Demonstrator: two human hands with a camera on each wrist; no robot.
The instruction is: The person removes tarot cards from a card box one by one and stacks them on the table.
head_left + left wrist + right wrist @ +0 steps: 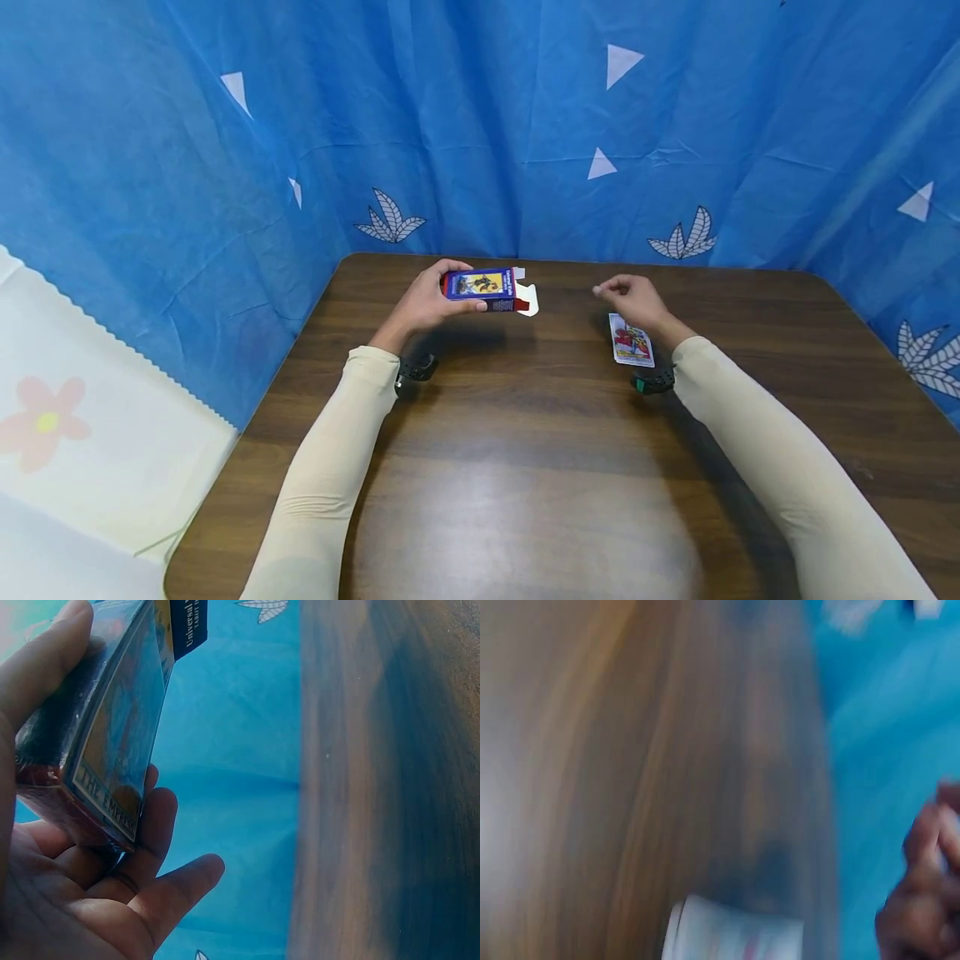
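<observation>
My left hand [426,300] grips a blue and red tarot card box [480,285] above the far part of the table. Thumb and fingers hold it by its left end. At the right end a white flap [528,298] stands out from the opened top. In the left wrist view, the box's side [116,742] reads "THE EMPRESS". A small stack of tarot cards [632,346] lies face up on the table to the right. Just over its far edge, my right hand [637,302] hovers with fingertips bunched against the thumb. Nothing shows between them.
Brown wooden table [510,425] lies under both hands. A blue curtain [510,125] with white triangles and leaf prints hangs right behind its far edge. On the left there is a white cloth [112,433] with a pink flower.
</observation>
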